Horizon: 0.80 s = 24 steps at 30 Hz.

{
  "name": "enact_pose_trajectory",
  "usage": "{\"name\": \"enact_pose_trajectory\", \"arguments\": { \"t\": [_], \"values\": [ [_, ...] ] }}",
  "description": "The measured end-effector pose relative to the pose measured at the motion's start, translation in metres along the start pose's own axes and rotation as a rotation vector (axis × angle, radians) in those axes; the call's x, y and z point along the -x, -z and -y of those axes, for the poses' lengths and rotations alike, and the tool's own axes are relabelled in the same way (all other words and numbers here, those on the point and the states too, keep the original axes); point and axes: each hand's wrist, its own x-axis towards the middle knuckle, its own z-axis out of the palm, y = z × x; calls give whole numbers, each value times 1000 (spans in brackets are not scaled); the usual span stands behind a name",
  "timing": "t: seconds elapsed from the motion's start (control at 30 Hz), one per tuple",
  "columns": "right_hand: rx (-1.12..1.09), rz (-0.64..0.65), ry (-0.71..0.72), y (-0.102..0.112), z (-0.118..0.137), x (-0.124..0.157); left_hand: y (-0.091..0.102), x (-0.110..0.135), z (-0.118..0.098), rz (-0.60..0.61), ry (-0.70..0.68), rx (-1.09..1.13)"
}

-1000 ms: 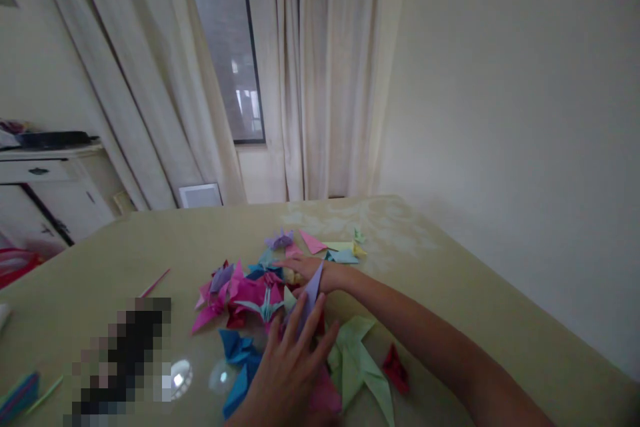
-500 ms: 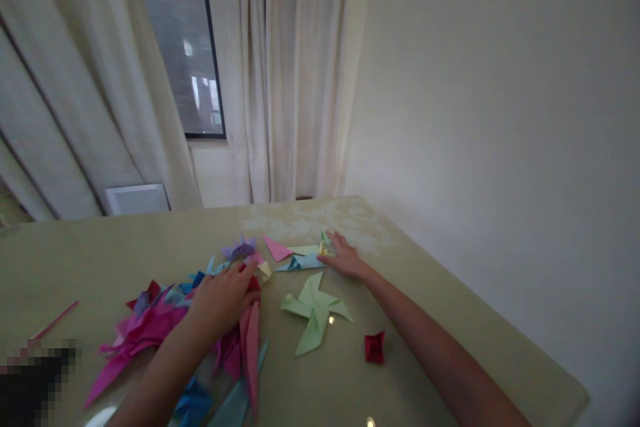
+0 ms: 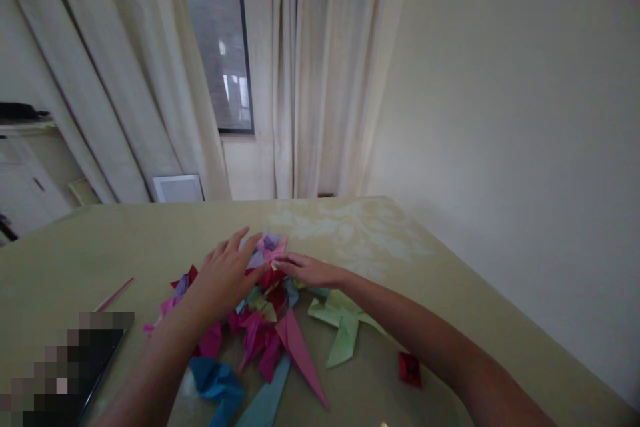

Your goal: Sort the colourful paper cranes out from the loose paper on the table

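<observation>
A heap of folded coloured paper shapes (image 3: 260, 320) lies on the yellowish table (image 3: 450, 293): pink, magenta, blue and purple pieces. My left hand (image 3: 225, 273) rests on top of the heap with its fingers spread. My right hand (image 3: 305, 270) reaches in from the right, its flat fingers touching the far side of the heap beside the left hand. A light green pinwheel (image 3: 343, 323) lies partly under my right forearm. A long pink pointed piece (image 3: 300, 353) sticks out toward me.
A small red folded piece (image 3: 410, 369) lies apart at the right. A pink stick (image 3: 115, 293) lies at the left, near a blurred dark object (image 3: 65, 373). Behind the table hang curtains (image 3: 310, 67) and a window; a wall stands at the right.
My right hand has swept the far pieces leftward into the heap, and my left hand has moved up onto the pile. The loose pieces at the back are now gathered together.
</observation>
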Motion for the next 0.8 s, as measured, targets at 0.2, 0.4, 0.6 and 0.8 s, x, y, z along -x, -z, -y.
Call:
{"name": "enact_pose_trajectory", "arguments": {
  "t": [0.2,0.4,0.6,0.8],
  "values": [
    [29,-248,-115,51,27,98,-23,3,-68,132,-328,243],
    [220,-2,-445,76,53,231,-73,38,-141,352,-627,453],
    [224,17,-557,55,60,275,-65,30,-130,439,-613,385],
    [272,-70,-427,62,44,240,-42,15,-89,508,-492,268]
  ]
}}
